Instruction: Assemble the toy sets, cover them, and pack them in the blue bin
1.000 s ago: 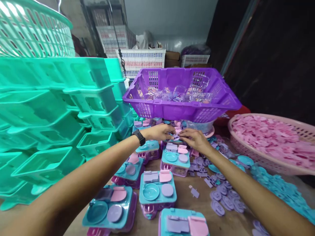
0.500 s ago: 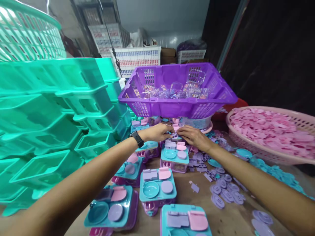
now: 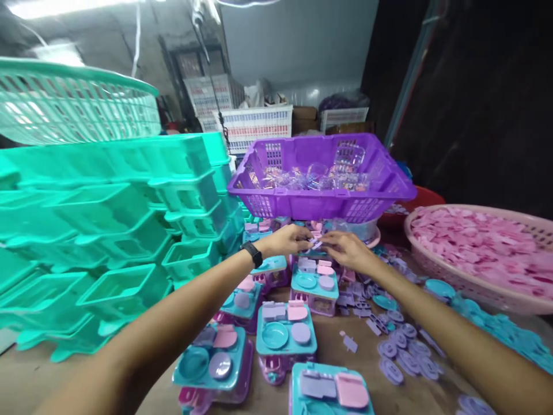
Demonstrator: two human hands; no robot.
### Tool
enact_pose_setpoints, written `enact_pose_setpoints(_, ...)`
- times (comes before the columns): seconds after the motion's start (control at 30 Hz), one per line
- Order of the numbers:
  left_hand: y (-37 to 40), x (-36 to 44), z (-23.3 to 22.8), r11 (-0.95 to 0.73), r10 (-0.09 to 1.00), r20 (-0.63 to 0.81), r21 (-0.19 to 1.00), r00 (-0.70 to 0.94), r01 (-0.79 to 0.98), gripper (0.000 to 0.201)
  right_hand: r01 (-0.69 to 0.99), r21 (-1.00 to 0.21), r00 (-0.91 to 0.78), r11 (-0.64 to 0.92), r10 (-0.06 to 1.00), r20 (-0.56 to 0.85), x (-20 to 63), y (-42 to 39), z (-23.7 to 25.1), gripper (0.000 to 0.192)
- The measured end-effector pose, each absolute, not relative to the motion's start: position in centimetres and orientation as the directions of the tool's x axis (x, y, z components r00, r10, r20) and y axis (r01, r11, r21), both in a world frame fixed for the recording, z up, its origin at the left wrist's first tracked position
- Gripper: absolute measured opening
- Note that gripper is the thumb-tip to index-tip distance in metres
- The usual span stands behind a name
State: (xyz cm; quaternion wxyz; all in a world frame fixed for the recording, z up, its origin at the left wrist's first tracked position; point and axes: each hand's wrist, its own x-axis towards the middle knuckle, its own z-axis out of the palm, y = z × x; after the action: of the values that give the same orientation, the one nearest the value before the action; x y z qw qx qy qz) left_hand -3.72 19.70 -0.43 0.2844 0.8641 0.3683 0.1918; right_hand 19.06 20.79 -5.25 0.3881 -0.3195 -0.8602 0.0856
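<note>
My left hand (image 3: 290, 240), with a dark watch on the wrist, is closed with its fingertips on a small lavender plastic piece (image 3: 317, 244). From the other side, my right hand (image 3: 348, 250) pinches the same piece. Both hands are above the far end of a row of toy kitchen sets. Just nearer stands one toy set (image 3: 306, 281), its turquoise top bearing lavender and pink parts and a round dish. Another toy set (image 3: 287, 336) sits closer, with a third toy set (image 3: 330, 392) at the bottom edge. The fingers partly hide the lavender piece.
Stacked green plastic bins (image 3: 129, 230) rise on the left, topped by a light green basket (image 3: 82, 109). A purple crate (image 3: 322, 202) with clear packaged items stands behind my hands. On the right are a basket of pink pieces (image 3: 479, 236) and loose lavender discs (image 3: 406, 346).
The view has tilted up and shifted slightly left, so the scene sits lower and further right. My hands stay together over the row, and the lavender piece between them shows more clearly.
</note>
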Motion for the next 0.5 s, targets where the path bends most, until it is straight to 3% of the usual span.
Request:
enact_pose_setpoints(0.17, 17.4, -5.7, -0.8, -0.449, 0.851, 0.201, 0.757, 0.485, 0.474, 0.023, 0.49, -0.574, -0.272, 0.656, 0.741, 0.614, 14.7, 18.0, -3.9, 0.034)
enact_pose_setpoints(0.33, 15.3, -9.2, -0.1, -0.412, 0.89, 0.226, 0.769, 0.396, 0.489, 0.021, 0.375, -0.705, -0.245, 0.602, 0.798, 0.551, 10.3, 17.4, -3.5, 0.045)
enact_pose_setpoints(0.4, 14.4, -11.0, 0.2, -0.406, 0.905, 0.24, 0.736, 0.352, 0.542, 0.024, 0.404, -0.696, -0.318, 0.593, 0.805, 0.501, 9.3, 17.9, -3.1, 0.047)
enact_pose_setpoints(0.5, 12.9, -13.3, 0.0, -0.403, 0.915, 0.265, 0.63, 0.304, 0.664, 0.031, 0.542, -0.539, -0.533, 0.645, 0.76, 0.373, 8.6, 18.9, -2.7, 0.032)
